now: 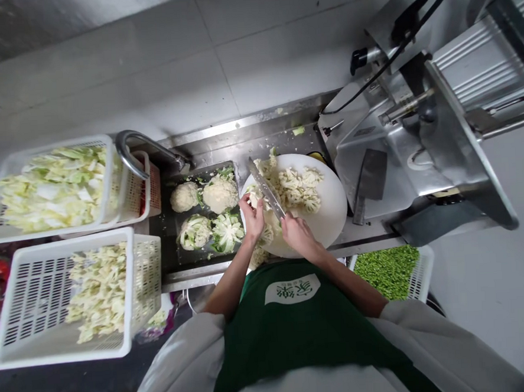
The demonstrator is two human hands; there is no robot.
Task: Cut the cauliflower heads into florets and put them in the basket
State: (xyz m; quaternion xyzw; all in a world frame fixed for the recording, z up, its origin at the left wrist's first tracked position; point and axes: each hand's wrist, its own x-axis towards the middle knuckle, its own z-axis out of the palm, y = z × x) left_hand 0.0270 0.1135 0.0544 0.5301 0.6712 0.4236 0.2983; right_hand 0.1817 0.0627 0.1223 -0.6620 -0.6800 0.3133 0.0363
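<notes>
My right hand (296, 232) is closed round the handle of a long knife (266, 188), whose blade points away over a round white cutting board (331, 206). My left hand (252, 215) is curled on a piece of cauliflower (257, 197) beside the blade. Cut cauliflower florets (297, 188) lie heaped on the board. Several whole cauliflower heads (220, 194) sit on a dark tray (168, 225) to the left of the board.
A white basket of cut cauliflower (99, 289) and another of chopped cabbage (52, 188) stand at left. A faucet (130, 151) arches over them. A cleaver (370, 180) rests on a metal slicing machine (440, 132) at right. A basket of chopped greens (386, 271) sits lower right.
</notes>
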